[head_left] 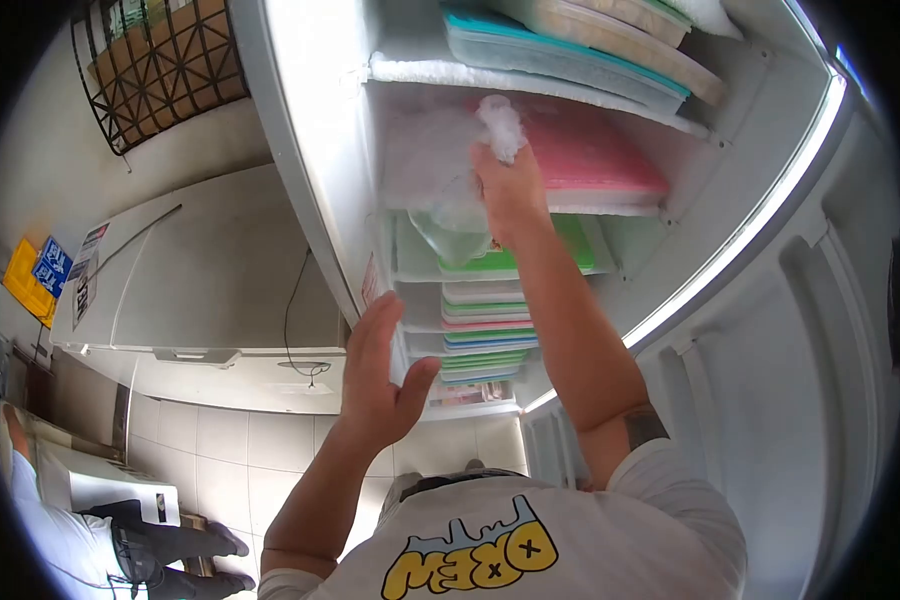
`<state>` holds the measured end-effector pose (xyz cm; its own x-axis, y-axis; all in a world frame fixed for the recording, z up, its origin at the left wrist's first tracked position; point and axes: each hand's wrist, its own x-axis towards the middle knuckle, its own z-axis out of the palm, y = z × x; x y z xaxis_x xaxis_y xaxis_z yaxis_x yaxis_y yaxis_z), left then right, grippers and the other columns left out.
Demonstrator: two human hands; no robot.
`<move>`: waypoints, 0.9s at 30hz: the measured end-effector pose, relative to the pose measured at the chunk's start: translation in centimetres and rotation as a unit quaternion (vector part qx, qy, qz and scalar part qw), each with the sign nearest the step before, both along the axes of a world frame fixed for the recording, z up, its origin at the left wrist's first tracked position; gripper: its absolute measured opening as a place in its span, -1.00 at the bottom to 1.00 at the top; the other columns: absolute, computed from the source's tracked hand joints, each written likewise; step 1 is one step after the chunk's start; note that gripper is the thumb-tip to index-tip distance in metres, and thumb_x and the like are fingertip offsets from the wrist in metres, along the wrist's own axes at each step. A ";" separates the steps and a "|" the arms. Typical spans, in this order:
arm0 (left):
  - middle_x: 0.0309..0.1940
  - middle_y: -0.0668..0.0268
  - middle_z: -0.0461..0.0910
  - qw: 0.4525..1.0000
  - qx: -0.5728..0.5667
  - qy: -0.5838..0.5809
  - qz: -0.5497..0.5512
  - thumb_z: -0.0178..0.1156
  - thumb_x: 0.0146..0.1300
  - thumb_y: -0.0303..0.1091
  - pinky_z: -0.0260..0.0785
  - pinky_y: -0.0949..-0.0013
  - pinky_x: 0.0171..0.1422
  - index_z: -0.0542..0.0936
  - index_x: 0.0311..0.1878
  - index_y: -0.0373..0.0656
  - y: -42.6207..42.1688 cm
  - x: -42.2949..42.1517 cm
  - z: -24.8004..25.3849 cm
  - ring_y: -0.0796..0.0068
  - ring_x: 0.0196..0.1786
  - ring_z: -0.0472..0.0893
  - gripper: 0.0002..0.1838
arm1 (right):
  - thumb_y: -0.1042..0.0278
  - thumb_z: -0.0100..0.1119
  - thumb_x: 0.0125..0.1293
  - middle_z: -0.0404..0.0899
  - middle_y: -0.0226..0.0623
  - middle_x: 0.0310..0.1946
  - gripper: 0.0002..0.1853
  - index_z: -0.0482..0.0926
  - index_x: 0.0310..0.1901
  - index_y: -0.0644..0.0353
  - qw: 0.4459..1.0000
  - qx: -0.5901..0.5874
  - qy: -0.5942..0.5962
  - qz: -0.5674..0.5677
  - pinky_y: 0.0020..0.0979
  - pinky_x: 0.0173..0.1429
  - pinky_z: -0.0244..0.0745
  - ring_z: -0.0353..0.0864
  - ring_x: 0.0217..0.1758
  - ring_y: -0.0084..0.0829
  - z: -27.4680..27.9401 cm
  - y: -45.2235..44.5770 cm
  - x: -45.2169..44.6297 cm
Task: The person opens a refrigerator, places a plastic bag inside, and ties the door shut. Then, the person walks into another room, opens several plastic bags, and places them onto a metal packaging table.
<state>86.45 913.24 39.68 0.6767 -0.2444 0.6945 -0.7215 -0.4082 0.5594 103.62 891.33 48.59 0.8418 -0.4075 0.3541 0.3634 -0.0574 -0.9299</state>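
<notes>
Inside an upright freezer, my right hand (511,190) is closed round the gathered top of a clear plastic bag (502,128). The bag's pale, see-through body (450,228) hangs below and left of the fist, in front of a green-lidded container (575,243). Behind the hand, a pink lid (595,150) lies on a frosty shelf. My left hand (382,368) is raised near the freezer's left edge, fingers stretched out and thumb apart, holding nothing.
Blue-lidded containers (570,55) fill the top shelf, and stacked trays (485,320) sit lower down. The open freezer door (760,400) is at right. A chest freezer (210,270) stands at left. Another person (60,530) is at the lower left.
</notes>
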 end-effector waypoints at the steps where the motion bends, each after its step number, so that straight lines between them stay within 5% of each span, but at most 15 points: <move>1: 0.40 -0.19 0.42 1.000 0.025 0.003 -0.009 0.28 0.48 -0.09 0.25 0.01 0.55 0.37 0.41 -0.44 -0.3 0.3 0.0 -0.17 0.45 0.44 -0.32 | 0.30 0.24 0.50 0.64 -0.42 -0.07 -0.57 0.45 0.31 0.18 1.000 -0.011 -0.011 -0.003 -0.53 -0.21 0.41 0.51 -0.23 -0.65 -0.5 -0.1 0.0; 9: 0.36 -0.17 0.46 0.999 0.011 -0.032 -0.022 0.40 0.37 -0.14 0.27 -0.02 0.51 0.33 0.44 -0.43 -4.4 3.9 0.7 -0.22 0.39 0.46 -0.24 | 0.27 0.22 0.52 0.71 -0.41 -0.20 -0.76 0.60 0.07 0.22 0.993 -0.021 0.001 0.119 -0.50 -0.16 0.51 0.61 -0.22 -0.65 0.7 -1.1 -7.7; 12: 0.30 -0.17 0.49 0.997 0.010 -0.075 0.002 0.46 0.31 -0.06 0.32 -0.04 0.42 0.31 0.44 -0.43 -6.4 3.5 2.7 -0.22 0.33 0.49 -0.15 | 0.36 0.30 0.46 0.65 -0.43 -0.28 -0.80 0.67 0.01 0.26 0.985 -0.097 -0.004 0.144 -0.54 -0.23 0.43 0.48 -0.31 -0.71 0.1 -0.5 -10.8; 14: 0.25 -0.19 0.51 0.995 0.034 -0.094 0.022 0.48 0.27 0.02 0.36 -0.05 0.35 0.31 0.42 -0.43 -7.1 3.6 3.1 -0.22 0.29 0.50 -0.10 | 0.38 0.28 0.45 0.68 -0.39 -0.28 -0.75 0.65 0.08 0.28 0.941 -0.297 -0.046 0.155 -0.51 -0.15 0.49 0.55 -0.27 -0.64 -0.7 -0.5 -11.3; 16: 0.05 -0.09 0.60 0.988 0.032 0.144 -0.043 0.56 0.17 -0.07 0.41 -0.07 0.19 0.36 0.36 -0.36 -7.5 3.5 2.9 -0.19 0.13 0.57 -0.14 | 0.41 0.29 0.42 0.68 -0.31 -0.27 -0.73 0.64 0.09 0.27 0.942 -0.291 -0.002 0.167 -0.46 -0.11 0.53 0.59 -0.25 -0.54 -1.6 -0.6 -11.6; 17: 0.05 -0.09 0.60 0.988 0.034 0.142 -0.045 0.56 0.17 -0.07 0.41 -0.07 0.19 0.36 0.36 -0.36 -7.5 3.7 2.3 -0.19 0.13 0.57 -0.14 | 0.42 0.29 0.41 0.67 -0.29 -0.25 -0.74 0.64 0.09 0.27 0.939 -0.265 0.033 0.216 -0.45 -0.10 0.54 0.59 -0.25 -0.54 -2.5 -0.9 -11.4; 19: -0.08 0.01 0.62 0.997 0.066 0.046 0.018 0.53 0.16 -0.28 0.43 -0.09 0.08 0.47 0.23 -0.29 -7.0 4.2 0.1 -0.16 -0.01 0.60 -0.36 | 0.44 0.29 0.40 0.67 -0.28 -0.23 -0.74 0.64 0.09 0.27 0.932 -0.241 0.066 0.264 -0.45 -0.10 0.55 0.59 -0.24 -0.54 -2.8 -1.0 -11.2; 21: -0.08 0.01 0.63 0.997 0.050 0.063 0.014 0.47 0.19 -0.35 0.45 -0.06 0.06 0.52 0.16 -0.28 -6.1 5.1 -0.5 -0.15 -0.02 0.61 -0.49 | 0.41 0.34 0.38 0.66 -0.30 -0.22 -0.71 0.65 0.09 0.26 0.856 -0.408 -0.200 0.246 -0.47 -0.12 0.55 0.59 -0.23 -0.60 -1.8 -0.6 -11.3; 27: -0.15 -0.02 0.69 0.983 -0.080 0.160 0.036 0.29 0.37 -0.43 0.50 0.09 -0.02 0.65 -0.09 -0.29 -4.5 3.6 -0.7 -0.11 -0.09 0.67 -0.85 | 0.23 0.49 0.24 0.70 -0.14 0.00 -0.43 0.60 0.27 0.21 0.930 -0.296 -0.095 0.196 -0.28 0.15 0.62 0.71 0.01 -0.20 5.0 -4.4 -4.8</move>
<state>90.01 908.78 39.01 0.8788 -0.0929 0.4681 -0.4698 -0.3407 0.8144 98.83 886.94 53.60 0.7837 0.2318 0.5762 0.6190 -0.3679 -0.6939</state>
